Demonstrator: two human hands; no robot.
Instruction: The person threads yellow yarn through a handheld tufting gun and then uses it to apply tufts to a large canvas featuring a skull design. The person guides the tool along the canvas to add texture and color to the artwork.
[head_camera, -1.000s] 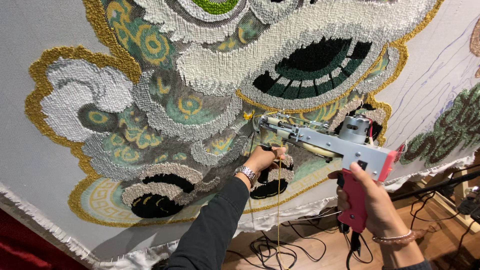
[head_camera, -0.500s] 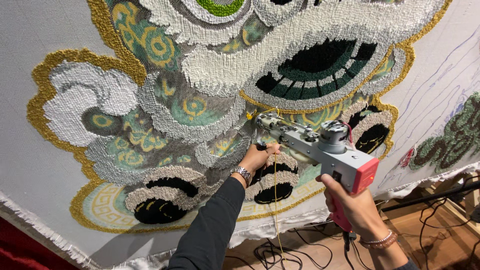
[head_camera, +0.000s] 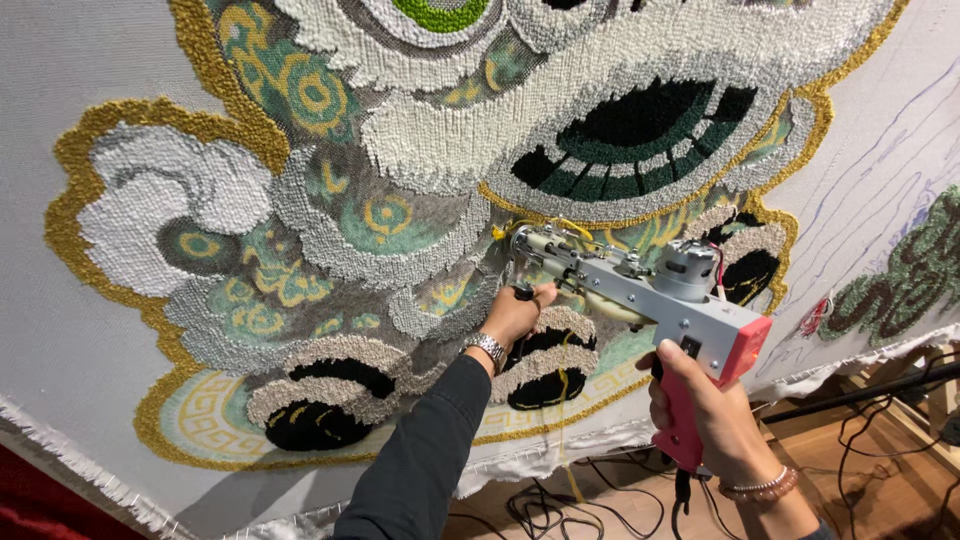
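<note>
My right hand (head_camera: 715, 415) was closed around the pink rear grip of the tufting gun (head_camera: 640, 290), at the 5 o'clock position in view. My left hand (head_camera: 515, 315) was closed on the gun's black front handle, just below the nose. The gun lay tilted, nose toward 10 o'clock, with its needle tip touching the stretched backing cloth (head_camera: 60, 340) beside a gold outline. Yellow yarn (head_camera: 560, 225) ran along the top of the gun. The tufted design (head_camera: 330, 230) filled the cloth from 9 to 1 o'clock. Black cables (head_camera: 560, 510) lay on the wooden floor at 6 o'clock.
</note>
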